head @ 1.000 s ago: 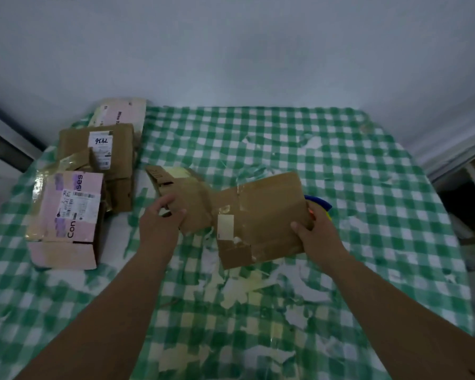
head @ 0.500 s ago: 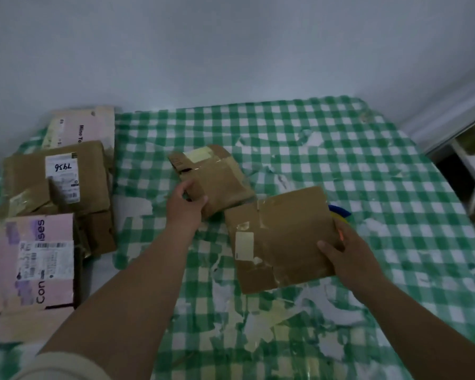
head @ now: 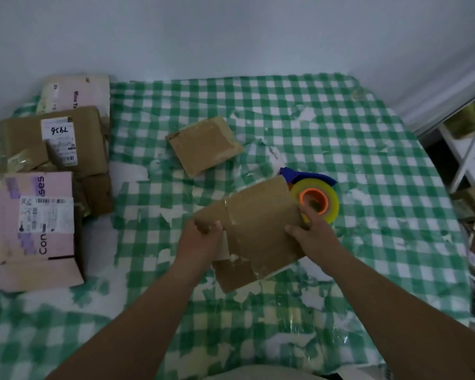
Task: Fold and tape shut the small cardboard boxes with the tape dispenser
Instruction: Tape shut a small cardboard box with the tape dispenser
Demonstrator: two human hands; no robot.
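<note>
Head view showed both hands gripping a flattened cardboard box (head: pixel 261 229) low over the checked bench (head: pixel 368 160), left hand (head: pixel 200 239) pinching its left edge, right hand (head: pixel 310 237) curled round the right edge. Old glossy tape wrinkled its soft, creased flaps, which might spring open. The tape dispenser (head: pixel 314 198), a round yellowish roll, lay touching behind and could get nudged away.
</note>
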